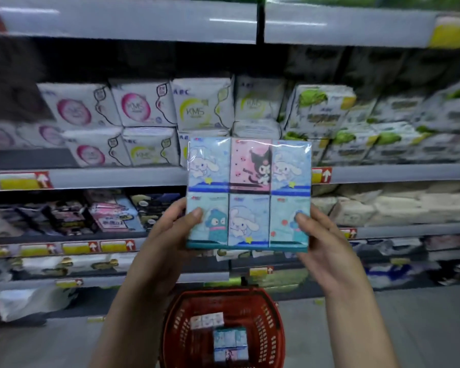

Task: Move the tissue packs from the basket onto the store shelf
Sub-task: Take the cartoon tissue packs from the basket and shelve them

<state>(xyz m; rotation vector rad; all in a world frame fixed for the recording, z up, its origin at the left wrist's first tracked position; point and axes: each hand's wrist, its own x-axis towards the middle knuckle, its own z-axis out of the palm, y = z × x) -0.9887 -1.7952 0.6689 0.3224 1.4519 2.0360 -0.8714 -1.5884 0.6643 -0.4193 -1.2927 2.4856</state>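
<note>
Six little packets, two rows of three, are bound under clear film into the tissue pack [248,193], which is held up flat-on at mid-view, well clear of the basket [272,312] on the floor at six o'clock. The left hand [168,235] pinches its eight-o'clock corner, thumb on the printed front and fingers behind; the right hand [322,243] grips the four-o'clock corner the same way. I judge it light and soft, a flat slab that would dent under a hard squeeze. The glossy wrap catches the light along the top, so it is likely slick. Taking it by opposite edges, as now, with fingers backing the rear face, should keep it from sliding or bowing. Behind it, at twelve o'clock, the store shelf [91,177] has a grey metal lip with yellow price tags [19,180] and carries puffy white packets [144,102]. More packs [230,343] lie in the red plastic lattice basket, apparently two, though blur makes the count unsure.
</note>
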